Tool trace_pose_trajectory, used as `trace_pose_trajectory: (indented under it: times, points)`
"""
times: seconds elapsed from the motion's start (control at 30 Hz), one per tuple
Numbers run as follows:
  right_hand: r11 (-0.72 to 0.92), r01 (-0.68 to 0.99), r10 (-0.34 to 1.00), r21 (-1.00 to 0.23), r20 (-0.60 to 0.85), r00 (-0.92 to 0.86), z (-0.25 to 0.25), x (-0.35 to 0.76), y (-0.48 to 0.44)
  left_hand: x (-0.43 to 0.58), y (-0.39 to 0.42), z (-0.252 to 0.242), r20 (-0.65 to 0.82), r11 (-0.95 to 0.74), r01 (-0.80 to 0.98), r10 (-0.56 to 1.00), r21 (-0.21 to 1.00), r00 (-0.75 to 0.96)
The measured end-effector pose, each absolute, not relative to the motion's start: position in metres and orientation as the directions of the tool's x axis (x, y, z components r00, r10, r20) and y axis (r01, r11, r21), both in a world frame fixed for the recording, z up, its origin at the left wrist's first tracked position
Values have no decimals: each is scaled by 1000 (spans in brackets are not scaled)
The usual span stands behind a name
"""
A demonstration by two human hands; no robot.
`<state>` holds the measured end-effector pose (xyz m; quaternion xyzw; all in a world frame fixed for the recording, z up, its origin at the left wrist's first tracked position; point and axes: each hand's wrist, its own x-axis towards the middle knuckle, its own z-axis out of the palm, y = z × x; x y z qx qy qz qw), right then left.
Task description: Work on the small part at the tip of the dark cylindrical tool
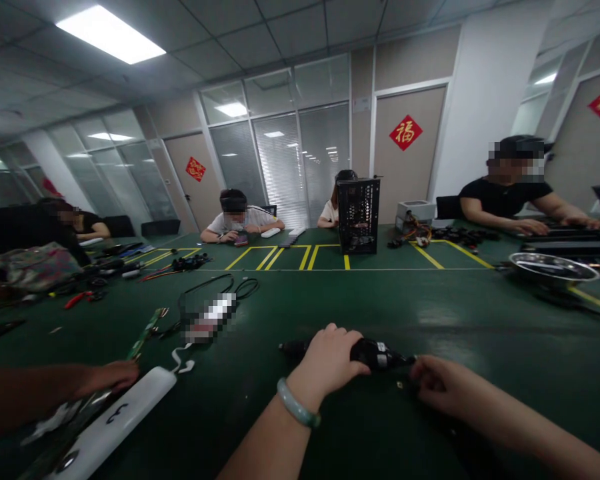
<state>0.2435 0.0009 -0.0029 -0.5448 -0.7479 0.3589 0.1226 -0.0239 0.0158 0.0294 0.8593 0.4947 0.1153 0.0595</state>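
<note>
At six o'clock the left hand [330,363] is closing fully around a black tool [377,353] that is lying on the green table [380,307]. At five o'clock the right hand [433,385] is curling at the tool's tip; I cannot tell whether it is holding anything. At eight o'clock a co-worker's hand [107,377] is resting beside a white strip [125,413]. Farther off, yellow lines [280,257] are crossing the tabletop and a black case [359,215] is standing at twelve o'clock. A metal bowl [553,269] is sitting at two o'clock. Glass partitions [300,147] are closing off the room behind.
</note>
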Motion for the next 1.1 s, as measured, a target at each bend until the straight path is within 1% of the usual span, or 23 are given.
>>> trace_pose_trajectory:
  times: [0.1,0.23,0.33,0.4,0.47,0.53,0.63,0.73,0.83,0.9,1.0,1.1]
  points:
    - [129,675,862,-727,-254,-438,8,241,-3,-30,14,34,83,-482,850,876,211,476]
    - [135,641,857,-755,-236,-459,12,240,-3,-32,10,36,69,-450,874,893,181,445]
    - [126,594,871,-794,-199,-450,10,238,-2,-23,6,34,160,-491,853,870,176,467]
    - [112,545,873,-831,-180,-454,8,236,-1,-14,4,32,243,-543,812,835,215,494]
    - [100,522,876,-847,-174,-450,7,235,-1,-4,3,30,279,-557,801,823,220,495]
    - [86,546,886,-833,-187,-425,6,234,0,3,3,29,293,-554,804,822,215,488]
    - [48,611,894,-790,-239,-379,6,236,2,7,1,30,298,-585,789,799,185,523]
    - [42,636,882,-771,-271,-386,8,239,1,9,-5,32,271,-569,802,813,182,516]
    - [58,636,871,-769,-273,-409,10,241,-2,12,-12,30,244,-555,805,827,211,506]
    - [68,640,869,-765,-270,-415,10,242,-4,16,-15,27,235,-575,788,815,219,529]
    - [83,652,869,-754,-265,-417,8,243,-4,21,-15,21,264,-635,747,768,198,583]
    - [95,673,877,-733,-258,-405,4,243,-3,24,-14,20,279,-658,731,746,178,604]
